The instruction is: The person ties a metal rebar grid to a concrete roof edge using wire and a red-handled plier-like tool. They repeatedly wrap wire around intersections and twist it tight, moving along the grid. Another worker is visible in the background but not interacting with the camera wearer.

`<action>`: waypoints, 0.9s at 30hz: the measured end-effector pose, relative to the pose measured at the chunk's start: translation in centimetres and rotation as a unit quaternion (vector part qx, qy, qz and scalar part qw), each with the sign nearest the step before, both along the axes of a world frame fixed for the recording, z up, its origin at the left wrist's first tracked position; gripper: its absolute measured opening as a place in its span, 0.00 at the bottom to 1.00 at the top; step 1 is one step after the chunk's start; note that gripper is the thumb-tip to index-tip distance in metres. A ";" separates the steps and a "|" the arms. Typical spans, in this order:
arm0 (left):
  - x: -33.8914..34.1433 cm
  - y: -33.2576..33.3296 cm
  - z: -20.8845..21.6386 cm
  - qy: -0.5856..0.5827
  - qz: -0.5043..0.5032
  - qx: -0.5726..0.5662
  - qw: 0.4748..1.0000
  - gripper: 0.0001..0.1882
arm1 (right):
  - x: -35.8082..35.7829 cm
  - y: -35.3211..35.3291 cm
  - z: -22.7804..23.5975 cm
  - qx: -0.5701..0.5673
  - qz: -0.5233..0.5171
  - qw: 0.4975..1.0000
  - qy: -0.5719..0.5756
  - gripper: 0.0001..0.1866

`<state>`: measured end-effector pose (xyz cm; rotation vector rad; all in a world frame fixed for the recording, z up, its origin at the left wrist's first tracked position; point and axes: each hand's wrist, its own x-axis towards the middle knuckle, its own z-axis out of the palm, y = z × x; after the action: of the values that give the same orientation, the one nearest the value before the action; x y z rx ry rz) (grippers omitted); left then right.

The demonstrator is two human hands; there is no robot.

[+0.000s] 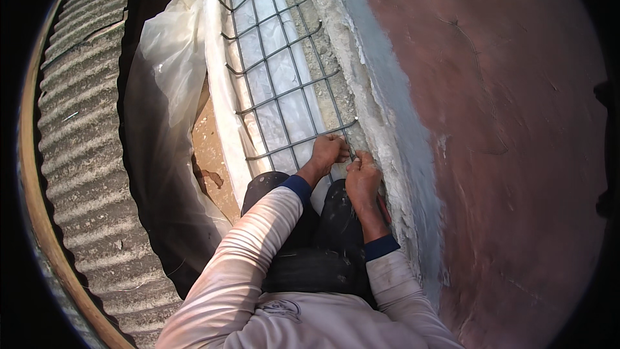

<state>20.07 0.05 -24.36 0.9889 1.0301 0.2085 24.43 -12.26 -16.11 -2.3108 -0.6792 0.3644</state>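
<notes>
A grid of steel reinforcing bars (278, 58) lies in a narrow trench over clear plastic sheet, running away from me. My left hand (328, 150) grips the nearest crossbar close to its right end. My right hand (361, 178) sits just beside it, fingers pinched at the bar's hooked end next to the rough concrete edge (361, 90). Whether a thin wire is between the fingers cannot be told. My knees in dark trousers (323, 220) are tucked under my forearms.
A reddish-brown plastered wall (504, 123) with a grey band rises on the right. Crumpled translucent plastic sheet (168, 52) hangs on the left, beside bare earth (206, 148). Corrugated roofing sheet (84, 123) with a wooden edge lies at far left.
</notes>
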 end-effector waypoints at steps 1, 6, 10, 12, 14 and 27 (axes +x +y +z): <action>0.1 -0.4 -0.2 -0.028 0.054 -0.140 0.988 0.15 | 0.0 0.1 -0.1 0.001 -0.004 1.000 0.007 0.15; -0.1 -1.0 -0.4 -0.018 0.044 -0.136 0.990 0.13 | 0.4 -0.1 -0.1 -0.026 0.010 0.999 -0.018 0.15; -0.1 -1.0 -0.4 -0.015 0.044 -0.202 0.978 0.14 | 0.3 -0.2 0.6 -0.041 0.029 0.998 -0.046 0.15; 0.1 -0.9 -0.7 -0.027 0.047 -0.233 0.971 0.15 | 0.2 -0.2 0.9 -0.030 0.027 0.997 -0.072 0.15; 0.3 -0.9 -1.1 -0.039 0.060 -0.264 0.962 0.16 | 0.3 -0.3 1.1 -0.033 0.034 0.994 -0.094 0.14; 0.3 -0.3 -1.5 -0.059 0.042 -0.210 0.975 0.12 | 0.2 -0.3 0.4 -0.127 0.095 0.970 -0.187 0.07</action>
<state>20.33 -0.22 -25.84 0.5447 0.9573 0.1104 24.60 -12.52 -15.67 -2.5964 -1.0991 0.1033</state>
